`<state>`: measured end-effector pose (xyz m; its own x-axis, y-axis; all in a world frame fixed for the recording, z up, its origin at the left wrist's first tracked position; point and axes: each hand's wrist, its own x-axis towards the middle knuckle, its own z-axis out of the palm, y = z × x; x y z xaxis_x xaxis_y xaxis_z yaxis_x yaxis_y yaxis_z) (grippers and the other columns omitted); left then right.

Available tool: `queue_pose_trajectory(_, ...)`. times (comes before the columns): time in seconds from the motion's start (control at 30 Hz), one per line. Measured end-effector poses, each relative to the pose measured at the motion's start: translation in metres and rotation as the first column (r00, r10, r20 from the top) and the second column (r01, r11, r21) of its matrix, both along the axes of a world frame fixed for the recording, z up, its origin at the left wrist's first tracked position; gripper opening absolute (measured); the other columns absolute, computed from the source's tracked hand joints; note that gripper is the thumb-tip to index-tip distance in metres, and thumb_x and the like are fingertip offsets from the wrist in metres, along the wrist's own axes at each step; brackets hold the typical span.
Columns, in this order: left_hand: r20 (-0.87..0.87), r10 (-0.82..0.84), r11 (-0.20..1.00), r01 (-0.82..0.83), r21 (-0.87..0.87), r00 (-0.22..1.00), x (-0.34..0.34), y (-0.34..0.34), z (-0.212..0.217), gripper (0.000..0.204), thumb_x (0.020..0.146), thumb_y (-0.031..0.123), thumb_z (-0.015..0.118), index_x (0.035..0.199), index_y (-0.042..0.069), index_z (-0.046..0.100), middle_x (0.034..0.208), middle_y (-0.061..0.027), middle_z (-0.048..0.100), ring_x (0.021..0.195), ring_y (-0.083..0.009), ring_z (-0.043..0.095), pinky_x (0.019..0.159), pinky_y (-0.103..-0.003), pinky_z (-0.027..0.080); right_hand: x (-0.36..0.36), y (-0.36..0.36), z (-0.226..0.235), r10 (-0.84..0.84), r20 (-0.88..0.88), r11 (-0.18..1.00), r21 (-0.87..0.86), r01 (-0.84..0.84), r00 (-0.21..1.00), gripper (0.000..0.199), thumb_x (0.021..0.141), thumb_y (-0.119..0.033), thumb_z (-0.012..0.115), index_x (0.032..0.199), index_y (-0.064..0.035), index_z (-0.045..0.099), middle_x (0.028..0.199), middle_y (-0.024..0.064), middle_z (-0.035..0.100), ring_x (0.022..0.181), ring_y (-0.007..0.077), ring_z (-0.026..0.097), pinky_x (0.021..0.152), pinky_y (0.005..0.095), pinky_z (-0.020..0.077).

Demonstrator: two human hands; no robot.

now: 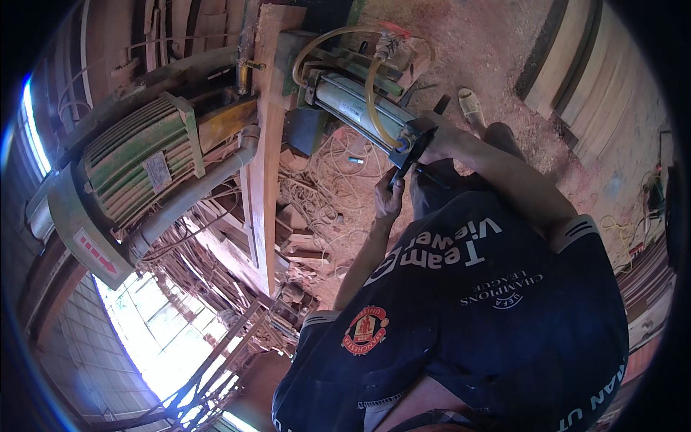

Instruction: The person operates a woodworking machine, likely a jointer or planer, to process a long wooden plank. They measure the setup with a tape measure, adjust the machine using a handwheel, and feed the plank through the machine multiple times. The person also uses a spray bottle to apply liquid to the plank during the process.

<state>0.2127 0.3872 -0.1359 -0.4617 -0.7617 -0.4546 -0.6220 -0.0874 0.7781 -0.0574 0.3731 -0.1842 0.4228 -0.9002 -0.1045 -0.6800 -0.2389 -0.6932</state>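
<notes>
A silver air cylinder (353,108) lies slanted across the upper middle, with a dark plate (416,149) on its near end. My left hand (389,196) is just below that end, its fingers closed round a dark bar (394,176) against the plate. What the bar belongs to is hard to make out. From the right, my right hand (437,141) reaches to the other side of the plate, which hides most of its fingers. A yellowish air hose (372,90) loops over the cylinder and joins a blue fitting (404,137) near the plate.
To the left stands a large green ribbed motor (137,162), with a grey pipe (191,198) beneath it. An upright wooden beam (268,165) separates it from the cylinder. Sawdust, tangled strips (324,187) and offcuts cover the floor. Long boards (604,65) lie at the upper right.
</notes>
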Motion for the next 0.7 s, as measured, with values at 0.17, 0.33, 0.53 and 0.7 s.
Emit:
queue_pose_trajectory(0.17, -0.017, -0.019, 1.0, 0.02, 0.014, 1.0, 0.006, 0.0, -0.003, 0.084, 0.1, 0.067, 0.056, 0.134, -0.01, 0.062, 0.085, -0.009, 0.061, 0.079, -0.0177, 0.055, 0.073, -0.035, 0.047, 0.0, -0.011, -0.008, -0.014, 0.186, 0.988, -0.15, 0.043, 0.982, 0.023, 0.1, -0.035, 0.056, 0.106, -0.0204, 0.074, 0.103, 0.0011, 0.075, 0.102, 0.0252, 0.07, 0.089, 0.0378, 0.0569)
queue_pose_trajectory(0.33, -0.109, -0.085, 0.996, 0.086, 0.002, 0.99, 0.019, -0.007, -0.015, 0.089, 0.098, 0.072, 0.055, 0.135, -0.009, 0.062, 0.089, -0.0127, 0.066, 0.082, -0.0208, 0.062, 0.075, -0.037, 0.051, -0.014, -0.009, 0.024, -0.052, 0.115, 0.997, 0.063, 0.045, 0.992, 0.031, 0.097, -0.045, 0.061, 0.102, -0.0173, 0.074, 0.096, 0.0039, 0.075, 0.096, 0.0235, 0.071, 0.086, 0.0375, 0.0574)
queue_pose_trajectory(0.53, -0.113, -0.039, 0.998, 0.044, 0.041, 0.993, 0.027, -0.006, -0.041, 0.095, 0.093, 0.079, 0.057, 0.13, -0.008, 0.066, 0.084, -0.0123, 0.07, 0.079, -0.0215, 0.069, 0.072, -0.036, 0.054, -0.015, -0.017, 0.021, 0.033, 0.033, 0.986, 0.161, -0.038, 0.999, 0.023, 0.099, -0.029, 0.055, 0.107, -0.0171, 0.073, 0.11, 0.002, 0.074, 0.108, 0.0227, 0.069, 0.089, 0.0371, 0.0573)
queue_pose_trajectory(0.7, -0.114, -0.028, 0.999, 0.024, -0.033, 0.993, 0.033, -0.007, -0.059, 0.094, 0.093, 0.084, 0.051, 0.116, -0.005, 0.072, 0.07, -0.0038, 0.061, 0.063, -0.0132, 0.053, 0.056, -0.034, 0.041, -0.004, -0.019, -0.009, 0.022, 0.09, 0.998, 0.058, -0.027, 0.996, 0.026, 0.096, -0.04, 0.058, 0.102, -0.019, 0.071, 0.103, 0.001, 0.075, 0.099, 0.0259, 0.072, 0.082, 0.0412, 0.0589)
